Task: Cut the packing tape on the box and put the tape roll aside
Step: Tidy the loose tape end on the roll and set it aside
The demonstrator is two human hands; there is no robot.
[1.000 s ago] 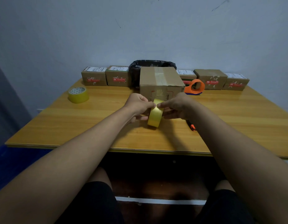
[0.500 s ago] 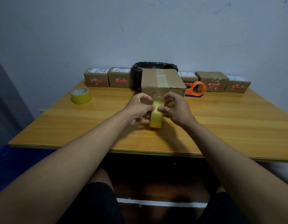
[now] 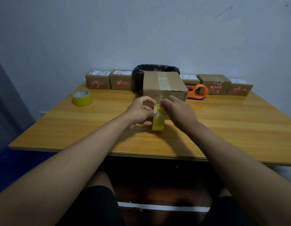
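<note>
Bare table (image 3: 223,128) flanks both hands (image 3: 141,110) (image 3: 179,110), clamped on the upright tape roll (image 3: 158,123) touching the box (image 3: 164,85).

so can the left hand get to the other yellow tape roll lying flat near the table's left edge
Probably yes: bare wooden table lies between the left hand and that flat yellow tape roll, but the hand is now gripping the upright yellow tape roll.
</note>
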